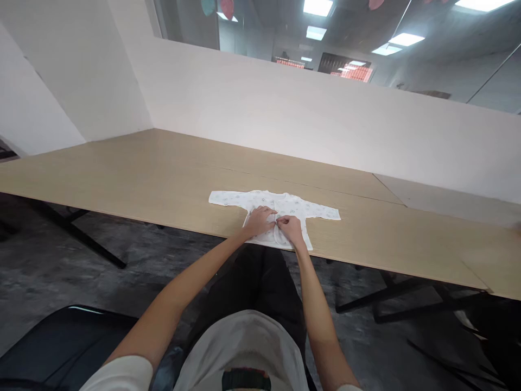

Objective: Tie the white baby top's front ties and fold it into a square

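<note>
Shirt point(291, 205) flat on table point(122, 179) at near edge, under left hand point(259, 220), thumb apart from fingers, and right hand point(290, 227), apparently pinching front opening. Probably handles light, soft, limp; best gripped by front edges.

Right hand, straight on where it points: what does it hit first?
Most likely the left hand, next in line across the front of the white shirt. The gap from the right hand looks very small; one view doesn't settle depth or whether they already touch.
</note>
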A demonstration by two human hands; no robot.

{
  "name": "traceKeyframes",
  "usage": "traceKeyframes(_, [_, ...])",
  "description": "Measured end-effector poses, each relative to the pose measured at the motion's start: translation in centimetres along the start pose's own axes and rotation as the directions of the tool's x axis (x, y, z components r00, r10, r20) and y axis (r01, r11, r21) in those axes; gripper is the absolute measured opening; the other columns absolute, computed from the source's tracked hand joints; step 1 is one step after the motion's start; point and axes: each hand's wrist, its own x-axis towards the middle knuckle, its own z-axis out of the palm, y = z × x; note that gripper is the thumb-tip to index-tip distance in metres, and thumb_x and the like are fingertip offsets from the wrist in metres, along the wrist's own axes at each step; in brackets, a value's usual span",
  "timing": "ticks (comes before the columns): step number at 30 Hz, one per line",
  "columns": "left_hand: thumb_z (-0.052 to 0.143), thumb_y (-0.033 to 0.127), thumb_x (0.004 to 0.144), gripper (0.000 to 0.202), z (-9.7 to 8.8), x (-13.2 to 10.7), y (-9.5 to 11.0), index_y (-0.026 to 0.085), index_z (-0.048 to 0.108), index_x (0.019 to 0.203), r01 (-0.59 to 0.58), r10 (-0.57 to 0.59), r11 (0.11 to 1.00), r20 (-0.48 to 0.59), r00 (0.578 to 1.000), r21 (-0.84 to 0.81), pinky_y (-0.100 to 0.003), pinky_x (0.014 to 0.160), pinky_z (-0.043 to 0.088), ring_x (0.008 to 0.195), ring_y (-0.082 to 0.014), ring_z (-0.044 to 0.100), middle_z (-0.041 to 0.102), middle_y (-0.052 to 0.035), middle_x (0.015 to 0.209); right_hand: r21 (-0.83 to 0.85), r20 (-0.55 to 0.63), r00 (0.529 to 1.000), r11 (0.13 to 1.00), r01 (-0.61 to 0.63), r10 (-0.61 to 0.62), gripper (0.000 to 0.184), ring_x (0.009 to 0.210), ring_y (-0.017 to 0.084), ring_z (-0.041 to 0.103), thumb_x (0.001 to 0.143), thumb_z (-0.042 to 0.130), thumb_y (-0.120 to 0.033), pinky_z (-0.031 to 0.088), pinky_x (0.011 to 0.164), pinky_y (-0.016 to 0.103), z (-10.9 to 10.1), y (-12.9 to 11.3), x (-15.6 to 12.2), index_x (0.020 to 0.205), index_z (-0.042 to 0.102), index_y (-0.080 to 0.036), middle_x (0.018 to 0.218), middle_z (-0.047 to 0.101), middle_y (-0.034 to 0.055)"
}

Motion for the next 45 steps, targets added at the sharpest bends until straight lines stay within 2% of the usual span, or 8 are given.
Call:
traceKeyframes(9, [0.043, 0.046, 0.093, 0.046, -1.6, -0.8, -3.2, 0.023, 0.058, 0.13, -0.19, 0.165, 0.979, 0.264, 0.95, 0.075, -0.04, 0.113, 0.03, 0.131, -0.0232, 0.046, 0.053, -0.0079, 0.141, -0.074, 0.229, 0.973, 0.997, -0.012, 0.028, 0.027, 0.063, 0.016, 0.062, 0.082, 0.055, -0.024, 0.048, 0.061, 0.025, -2.7, 0.9, 3.4, 0.098, 0.073, -0.014, 0.075, 0.071, 0.0044])
traceKeyframes(14, [0.037, 0.042, 0.095, 0.048, -4.2, 1.4, -7.7, 0.018, 0.056, 0.132, -0.006, -0.052, 0.959, 0.197, 0.979, 0.283, -0.041, 0.113, 0.029, 0.134, -0.026, 0.043, 0.049, -0.0114, 0.144, -0.431, -0.076, 0.997, 0.901, -0.05, 0.019, 0.035, 0.104, 0.023, 0.062, 0.086, 0.047, -0.017, 0.046, 0.089, 0.031, -6.7, 3.3, 8.3, 0.115, 0.065, -0.011, 0.114, 0.067, 0.0157])
traceKeyframes(19, [0.032, 0.037, 0.096, 0.047, -5.5, 3.2, -11.6, 0.017, 0.055, 0.131, 0.246, -0.283, 0.909, 0.064, 0.957, 0.338, -0.04, 0.106, 0.035, 0.125, -0.0263, 0.051, 0.057, -0.0128, 0.135, -0.726, 0.087, 0.991, 0.687, -0.005, 0.099, 0.034, 0.104, 0.022, 0.062, 0.095, 0.039, -0.021, 0.043, 0.088, 0.029, -8.8, 5.2, 9.3, 0.116, 0.062, -0.01, 0.113, 0.067, 0.0169])
traceKeyframes(23, [0.045, 0.039, 0.09, 0.045, -6.3, 3.4, -12.4, 0.015, 0.062, 0.124, 0.262, -0.311, 0.872, 0.055, 0.949, 0.413, -0.045, 0.105, 0.033, 0.121, -0.0308, 0.052, 0.062, -0.0154, 0.126, -0.827, 0.1, 0.988, 0.561, 0.016, 0.12, 0.035, 0.109, 0.024, 0.059, 0.096, 0.037, -0.022, 0.041, 0.089, 0.029, -9.6, 5.9, 9.0, 0.115, 0.063, -0.008, 0.118, 0.064, 0.019])
traceKeyframes(29, [0.062, 0.047, 0.081, 0.042, -8.4, 4.4, -12.2, 0.014, 0.072, 0.104, 0.284, -0.355, 0.84, 0.072, 0.932, 0.461, -0.046, 0.098, 0.036, 0.117, -0.0352, 0.052, 0.064, -0.0177, 0.117, -0.817, 0.16, 0.979, 0.573, 0.06, 0.126, 0.026, 0.095, 0.022, 0.06, 0.095, 0.047, -0.025, 0.038, 0.077, 0.027, -11.2, 5.6, 9.4, 0.102, 0.065, -0.008, 0.107, 0.067, 0.0181])
traceKeyframes(36, [0.053, 0.051, 0.089, 0.047, -14.5, 9.4, -10.5, 0.007, 0.067, 0.101, 0.278, -0.225, 0.855, -0.169, 0.96, 0.439, -0.045, 0.093, 0.037, 0.105, -0.0308, 0.056, 0.065, -0.0186, 0.105, -0.777, -0.023, 0.998, 0.63, 0.023, -0.065, 0.026, 0.078, 0.018, 0.054, 0.1, 0.039, -0.024, 0.03, 0.066, 0.027, -16.6, 0.0, 12.7, 0.115, 0.051, -0.007, 0.099, 0.064, 0.017])
traceKeyframes(40, [0.048, 0.058, 0.09, 0.049, -17.8, 10.2, -8.6, 0.012, 0.065, 0.09, 0.148, 0.066, 0.893, -0.448, 0.891, 0.426, -0.047, 0.095, 0.034, 0.106, -0.0315, 0.054, 0.063, -0.0159, 0.098, -0.796, -0.306, 0.898, 0.602, -0.06, -0.316, 0.03, 0.071, 0.019, 0.051, 0.102, 0.033, -0.033, 0.03, 0.067, 0.029, -20.1, -2.5, 12.9, 0.113, 0.049, -0.01, 0.086, 0.062, 0.0123])
traceKeyframes(45, [0.047, 0.058, 0.089, 0.044, -16.7, 5.3, -8.6, 0.019, 0.061, 0.073, -0.102, 0.219, 0.892, -0.223, 0.95, 0.441, -0.044, 0.093, 0.035, 0.096, -0.027, 0.054, 0.063, -0.0118, 0.087, -0.895, -0.086, 0.888, 0.426, 0.13, -0.451, 0.042, 0.069, 0.02, 0.049, 0.102, 0.028, -0.043, 0.033, 0.076, 0.033, -20.8, 0.2, 8.3, 0.092, 0.055, -0.012, 0.072, 0.06, 0.0112])
